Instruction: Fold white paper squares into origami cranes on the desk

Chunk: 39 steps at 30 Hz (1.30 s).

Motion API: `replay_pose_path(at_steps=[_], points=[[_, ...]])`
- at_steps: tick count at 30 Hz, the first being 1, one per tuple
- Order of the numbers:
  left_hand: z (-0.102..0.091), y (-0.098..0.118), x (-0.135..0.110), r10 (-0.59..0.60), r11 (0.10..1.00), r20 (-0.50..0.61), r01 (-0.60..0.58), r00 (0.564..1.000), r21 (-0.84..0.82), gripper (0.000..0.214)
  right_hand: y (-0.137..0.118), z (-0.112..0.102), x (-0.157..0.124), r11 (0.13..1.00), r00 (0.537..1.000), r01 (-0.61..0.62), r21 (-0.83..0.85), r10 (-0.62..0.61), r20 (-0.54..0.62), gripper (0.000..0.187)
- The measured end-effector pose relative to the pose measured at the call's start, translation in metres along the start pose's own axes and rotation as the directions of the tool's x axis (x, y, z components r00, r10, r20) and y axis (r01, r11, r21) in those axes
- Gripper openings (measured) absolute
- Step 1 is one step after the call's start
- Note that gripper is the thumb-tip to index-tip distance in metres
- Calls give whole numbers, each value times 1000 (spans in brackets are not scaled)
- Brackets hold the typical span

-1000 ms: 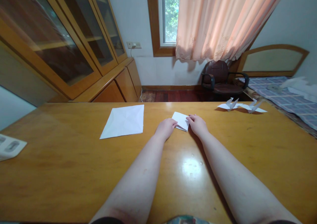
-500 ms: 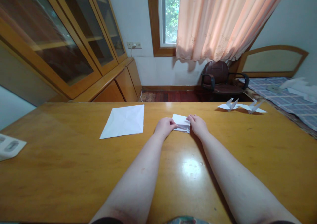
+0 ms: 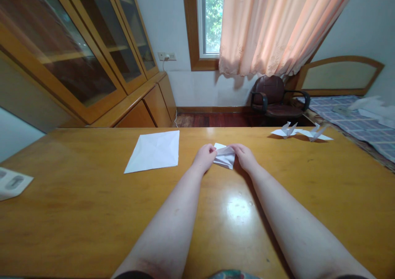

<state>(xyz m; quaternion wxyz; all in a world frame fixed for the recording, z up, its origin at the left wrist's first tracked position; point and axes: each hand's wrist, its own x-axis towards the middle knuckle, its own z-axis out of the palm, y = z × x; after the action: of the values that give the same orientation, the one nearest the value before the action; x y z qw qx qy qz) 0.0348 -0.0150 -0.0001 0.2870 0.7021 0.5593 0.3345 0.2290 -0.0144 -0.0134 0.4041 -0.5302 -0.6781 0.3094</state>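
Between my two hands, near the far edge of the table, is a small folded piece of white paper (image 3: 225, 159) with a flap partly raised. My left hand (image 3: 205, 156) pinches its left side, the fingers closed on the layers. On the other side, my right hand (image 3: 245, 155) grips the right edge of the raised flap, fingertips curled and partly hidden. To the left lies a larger creased sheet of white paper (image 3: 156, 151), flat on the table and touched by neither hand.
Two folded paper cranes (image 3: 288, 131) stand side by side at the far right of the wooden table (image 3: 92, 221). A pale item with dark printed patches (image 3: 14, 183) lies at the left edge. Beyond the table are a brown armchair (image 3: 271, 96) and a glass-door cabinet (image 3: 101, 44).
The flap of the folded paper has been lifted further up and away from me, and the paper's near part has spread. Both hands have shifted slightly left.
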Motion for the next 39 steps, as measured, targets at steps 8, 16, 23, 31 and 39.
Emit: replay_pose_path(at_steps=[8, 16, 23, 31, 39], points=[[1, 0, -3, 66, 989, 53, -72, 996, 132, 35, -6, 3, -1, 956, 993, 71, -285, -40, 115, 36], [1, 0, -3, 49, 987, 110, -64, 993, 145, 38, -4, 5, -1, 931, 989, 112, -347, -71, 129, 30], [-2, 5, -3, 63, 974, 125, -89, 990, 209, 22, -15, -1, 0, 928, 990, -138, -346, 142, -15, 28], [-1, -1, -1, 23, 970, 123, -51, 992, 236, 25, -10, 2, -1, 930, 993, -115, -350, 122, -3, 26], [1, 1, -3, 95, 944, 112, -125, 989, 306, 29, -17, 2, -1, 866, 995, -74, -495, 95, 18, 22]])
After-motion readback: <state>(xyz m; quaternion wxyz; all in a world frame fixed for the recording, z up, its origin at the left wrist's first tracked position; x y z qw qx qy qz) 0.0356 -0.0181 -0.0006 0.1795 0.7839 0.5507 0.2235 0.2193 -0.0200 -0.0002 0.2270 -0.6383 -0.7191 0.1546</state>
